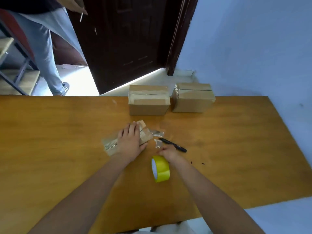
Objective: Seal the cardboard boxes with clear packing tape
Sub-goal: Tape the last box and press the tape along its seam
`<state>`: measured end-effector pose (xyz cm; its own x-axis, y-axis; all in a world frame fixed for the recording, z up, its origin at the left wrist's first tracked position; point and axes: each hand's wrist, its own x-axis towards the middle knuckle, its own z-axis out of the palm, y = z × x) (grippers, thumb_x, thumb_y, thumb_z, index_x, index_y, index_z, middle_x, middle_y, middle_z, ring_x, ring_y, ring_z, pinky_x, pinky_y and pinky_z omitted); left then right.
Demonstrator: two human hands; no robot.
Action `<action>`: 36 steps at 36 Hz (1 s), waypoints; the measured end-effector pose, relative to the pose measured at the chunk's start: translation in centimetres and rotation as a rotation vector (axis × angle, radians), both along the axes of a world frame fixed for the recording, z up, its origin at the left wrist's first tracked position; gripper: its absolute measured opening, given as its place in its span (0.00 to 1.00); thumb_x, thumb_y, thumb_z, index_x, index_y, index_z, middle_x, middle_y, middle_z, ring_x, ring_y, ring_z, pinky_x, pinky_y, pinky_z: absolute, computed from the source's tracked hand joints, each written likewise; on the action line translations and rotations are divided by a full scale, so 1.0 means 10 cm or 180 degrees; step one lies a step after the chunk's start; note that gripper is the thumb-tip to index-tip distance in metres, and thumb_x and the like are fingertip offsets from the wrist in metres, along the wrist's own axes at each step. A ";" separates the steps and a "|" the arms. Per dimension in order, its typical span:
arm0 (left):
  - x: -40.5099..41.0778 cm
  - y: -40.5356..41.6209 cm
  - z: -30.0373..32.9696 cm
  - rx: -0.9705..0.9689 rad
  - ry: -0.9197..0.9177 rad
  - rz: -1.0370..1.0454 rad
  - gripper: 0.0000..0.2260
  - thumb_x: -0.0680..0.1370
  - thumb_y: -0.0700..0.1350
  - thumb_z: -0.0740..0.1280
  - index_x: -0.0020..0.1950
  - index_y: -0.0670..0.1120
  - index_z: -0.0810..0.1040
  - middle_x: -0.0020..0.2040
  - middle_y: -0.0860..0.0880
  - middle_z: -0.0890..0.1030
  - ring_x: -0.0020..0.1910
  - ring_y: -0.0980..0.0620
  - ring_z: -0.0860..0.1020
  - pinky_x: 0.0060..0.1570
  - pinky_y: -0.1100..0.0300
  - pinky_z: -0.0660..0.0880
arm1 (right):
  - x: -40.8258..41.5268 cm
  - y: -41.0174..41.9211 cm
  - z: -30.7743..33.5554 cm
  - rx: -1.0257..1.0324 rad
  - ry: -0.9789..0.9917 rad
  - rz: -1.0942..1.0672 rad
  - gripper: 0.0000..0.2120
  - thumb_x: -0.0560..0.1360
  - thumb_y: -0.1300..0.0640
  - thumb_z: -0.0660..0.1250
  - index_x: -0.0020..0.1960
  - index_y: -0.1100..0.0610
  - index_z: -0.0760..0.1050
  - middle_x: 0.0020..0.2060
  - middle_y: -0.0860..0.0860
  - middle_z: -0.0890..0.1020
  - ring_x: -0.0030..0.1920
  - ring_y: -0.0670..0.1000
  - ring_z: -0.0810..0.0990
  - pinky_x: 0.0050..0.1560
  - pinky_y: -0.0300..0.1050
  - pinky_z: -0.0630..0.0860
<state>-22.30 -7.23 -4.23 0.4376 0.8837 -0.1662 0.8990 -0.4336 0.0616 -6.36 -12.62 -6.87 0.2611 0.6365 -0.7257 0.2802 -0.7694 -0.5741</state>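
The left hand (130,141) lies flat, fingers straight, pressing a flattened cardboard piece (145,135) on the desk (59,132). The right hand (168,152) has its fingers curled just above the tape roll (161,168), beside a black pen (173,145); whether it grips anything I cannot tell. Two taped boxes (148,100) stand at the far edge.
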 end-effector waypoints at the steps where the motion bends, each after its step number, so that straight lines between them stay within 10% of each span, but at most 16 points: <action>1: 0.01 0.00 0.00 0.0002 -0.0030 0.0014 0.38 0.76 0.65 0.58 0.77 0.43 0.52 0.76 0.45 0.57 0.75 0.44 0.56 0.69 0.51 0.55 | 0.04 0.03 0.00 0.0078 -0.0087 -0.0008 0.14 0.72 0.66 0.70 0.32 0.54 0.72 0.31 0.49 0.74 0.33 0.47 0.73 0.37 0.39 0.70; 7: 0.04 0.06 0.07 -0.0085 -0.0241 0.0092 0.37 0.73 0.63 0.65 0.75 0.46 0.57 0.72 0.47 0.61 0.72 0.46 0.60 0.68 0.53 0.57 | 0.24 0.17 0.12 0.0419 -0.0477 0.0318 0.16 0.73 0.65 0.68 0.31 0.52 0.68 0.33 0.47 0.73 0.40 0.47 0.72 0.31 0.28 0.64; 17: -0.01 0.06 0.17 -0.0412 -0.0522 0.0214 0.40 0.74 0.62 0.65 0.77 0.49 0.48 0.76 0.49 0.53 0.74 0.47 0.56 0.71 0.54 0.54 | 0.26 0.23 0.21 0.0732 -0.1374 0.1378 0.13 0.75 0.56 0.65 0.34 0.47 0.69 0.44 0.46 0.77 0.51 0.46 0.61 0.59 0.47 0.62; 22: 0.03 0.06 0.21 -0.0519 -0.0546 0.0323 0.41 0.74 0.61 0.66 0.77 0.49 0.48 0.76 0.49 0.54 0.74 0.47 0.56 0.71 0.54 0.55 | 0.24 0.26 0.17 0.1133 -0.0799 0.1470 0.12 0.76 0.65 0.64 0.36 0.54 0.67 0.34 0.49 0.74 0.37 0.45 0.72 0.40 0.43 0.64; 29: 0.02 0.07 0.16 -0.0485 -0.0505 0.0353 0.40 0.74 0.62 0.65 0.77 0.48 0.49 0.74 0.50 0.55 0.74 0.48 0.56 0.71 0.56 0.54 | 0.24 0.32 0.14 0.1192 -0.1418 0.1835 0.06 0.77 0.66 0.59 0.47 0.55 0.67 0.41 0.54 0.79 0.42 0.54 0.77 0.30 0.43 0.58; 36: 0.02 0.05 0.09 -0.0326 -0.0545 0.0376 0.39 0.73 0.63 0.65 0.77 0.49 0.51 0.73 0.51 0.58 0.73 0.49 0.57 0.70 0.57 0.55 | 0.16 0.42 0.13 0.1371 -0.1812 0.1937 0.07 0.79 0.65 0.55 0.46 0.55 0.62 0.42 0.52 0.71 0.39 0.55 0.69 0.36 0.48 0.64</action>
<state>-22.09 -6.73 -3.36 0.3615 0.9128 -0.1900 0.9159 -0.3094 0.2558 -4.76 -8.46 -5.60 0.0383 0.9646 -0.2609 0.8910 -0.1512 -0.4281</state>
